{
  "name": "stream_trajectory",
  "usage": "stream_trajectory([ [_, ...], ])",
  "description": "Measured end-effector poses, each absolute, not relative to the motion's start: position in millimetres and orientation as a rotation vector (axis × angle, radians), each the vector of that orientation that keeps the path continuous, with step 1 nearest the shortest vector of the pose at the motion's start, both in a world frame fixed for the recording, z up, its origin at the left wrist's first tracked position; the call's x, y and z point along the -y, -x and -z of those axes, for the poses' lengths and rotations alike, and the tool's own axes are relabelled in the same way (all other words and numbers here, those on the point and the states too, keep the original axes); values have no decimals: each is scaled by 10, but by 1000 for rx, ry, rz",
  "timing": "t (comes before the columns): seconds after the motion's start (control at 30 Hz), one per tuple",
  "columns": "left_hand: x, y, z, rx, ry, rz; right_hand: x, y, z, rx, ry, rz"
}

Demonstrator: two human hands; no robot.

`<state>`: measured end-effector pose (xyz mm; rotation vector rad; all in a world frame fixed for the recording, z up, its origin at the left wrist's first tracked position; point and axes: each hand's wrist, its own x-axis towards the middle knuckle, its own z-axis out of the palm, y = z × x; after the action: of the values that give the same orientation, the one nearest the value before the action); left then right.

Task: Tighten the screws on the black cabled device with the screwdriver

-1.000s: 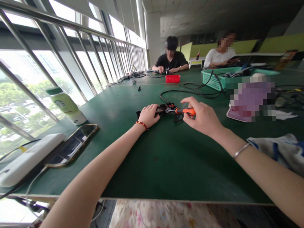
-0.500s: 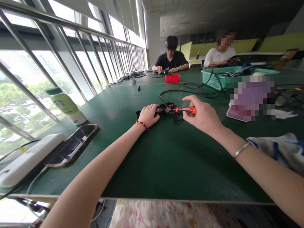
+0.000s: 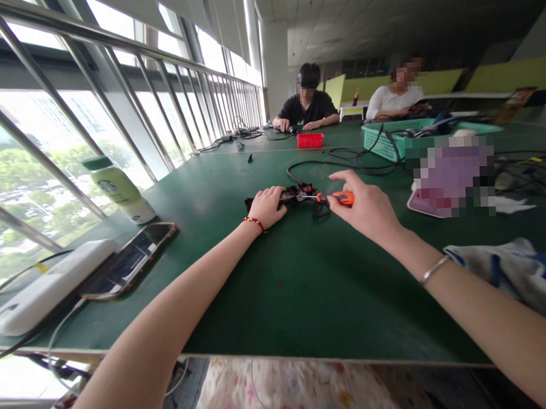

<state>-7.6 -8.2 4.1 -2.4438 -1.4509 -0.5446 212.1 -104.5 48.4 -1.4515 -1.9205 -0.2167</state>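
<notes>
From the head camera, my only view, I count two working hands, one tool and one black device [image 3: 295, 195], which lies on the green bench [image 3: 258, 300] ahead of me, between the hands. My left hand [image 3: 266, 207] lies over the device's left end, its fingers side by side and clamped down on the casing. My right hand [image 3: 365, 204] has one screwdriver [image 3: 344, 198] with an orange and black handle, gripped at the thumb; the index finger arches clear of it, and I cannot tell how the fingers behind close. The shaft points left, its tip at the device's open right part, where red bits show. I count two open containers: one small red bin [image 3: 310, 141], whose inside I cannot see into, and one larger green basket [image 3: 378, 144] holding dark items and a pale cable, too jumbled to number; black cables [image 3: 358, 161] trail beside it. One bottle [image 3: 120, 189] with a green cap stands on the left; I cannot tell how full it is. Near it lie one phone [image 3: 131, 261] and one white power strip [image 3: 56, 289]. One crumpled cloth [image 3: 517, 267] lies by my right forearm. Two other people sit beyond, one in black [image 3: 305, 112], one in white [image 3: 386, 102].
</notes>
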Motion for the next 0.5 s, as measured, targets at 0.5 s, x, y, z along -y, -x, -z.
stream_trajectory([
  [0.5, 86, 72, -43, 1475, 2441, 527, 1079, -2073, -477, 1942, 1444, 279],
])
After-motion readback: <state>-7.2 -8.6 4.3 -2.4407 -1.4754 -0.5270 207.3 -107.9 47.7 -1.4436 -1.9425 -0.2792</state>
